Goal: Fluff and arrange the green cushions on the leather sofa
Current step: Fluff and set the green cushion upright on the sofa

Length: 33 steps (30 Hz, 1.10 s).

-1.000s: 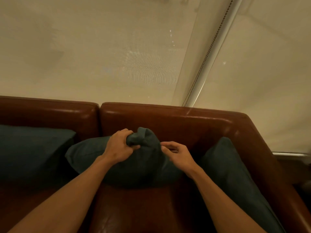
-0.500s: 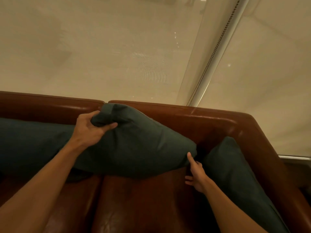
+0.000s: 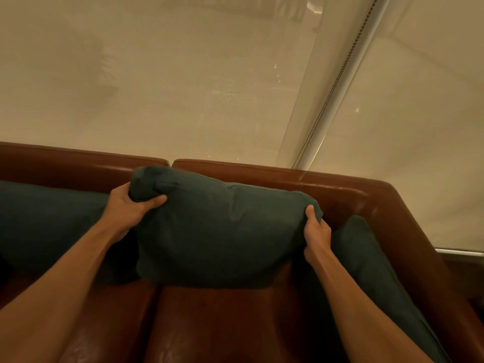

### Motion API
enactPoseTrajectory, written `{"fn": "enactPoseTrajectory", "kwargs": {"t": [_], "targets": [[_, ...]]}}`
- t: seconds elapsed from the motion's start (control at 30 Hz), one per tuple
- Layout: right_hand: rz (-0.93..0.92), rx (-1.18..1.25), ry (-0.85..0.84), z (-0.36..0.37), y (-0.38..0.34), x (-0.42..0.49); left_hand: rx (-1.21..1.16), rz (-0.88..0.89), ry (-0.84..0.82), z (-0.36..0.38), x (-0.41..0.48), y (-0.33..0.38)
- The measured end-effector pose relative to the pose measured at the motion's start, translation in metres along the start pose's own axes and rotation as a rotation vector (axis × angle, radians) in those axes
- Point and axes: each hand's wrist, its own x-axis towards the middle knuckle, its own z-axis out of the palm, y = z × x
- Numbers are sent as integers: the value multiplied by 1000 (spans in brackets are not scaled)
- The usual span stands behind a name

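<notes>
A dark green cushion (image 3: 220, 231) stands upright against the backrest of the brown leather sofa (image 3: 262, 171), over the seam between two seat sections. My left hand (image 3: 133, 208) grips its top left corner. My right hand (image 3: 315, 230) pinches its top right corner. A second green cushion (image 3: 47, 224) lies along the backrest at the left, partly behind my left arm. A third green cushion (image 3: 372, 268) leans against the right armrest.
The sofa's right armrest (image 3: 424, 244) curves down toward the near right. The leather seat (image 3: 222, 326) shows between my forearms. Behind the sofa hangs a pale roller blind (image 3: 183, 87) with a bead chain (image 3: 327, 100) beside a window post.
The middle cushion has been raised from slanting to upright against the backrest. My right hand moved from its lower right corner up to the top right corner and took hold.
</notes>
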Motion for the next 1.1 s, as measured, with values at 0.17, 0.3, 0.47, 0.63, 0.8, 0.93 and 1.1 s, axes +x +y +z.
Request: {"fn": "enactPoseTrajectory", "kwargs": {"t": [0.17, 0.3, 0.47, 0.63, 0.8, 0.93, 1.1], "targets": [[-135, -35, 54, 26, -20, -27, 4, -273, -46, -18, -9, -38], [-240, -24, -31, 44, -34, -50, 181, -374, -41, -17, -13, -50], [-383, -236, -119, 75, -21, -82, 363, -38, -297, 24, -27, 0], [-622, -414, -203, 87, -15, -112, 458, 293, -561, 82, -30, 21], [-650, -491, -242, 77, -18, -110, 387, 323, -443, 104, -37, 16], [-630, -529, -281, 73, -3, -106, 435, 309, -356, 98, -42, 1], [-686, -580, -481, 79, 2, -108, 394, 282, -277, 81, -49, -14]]}}
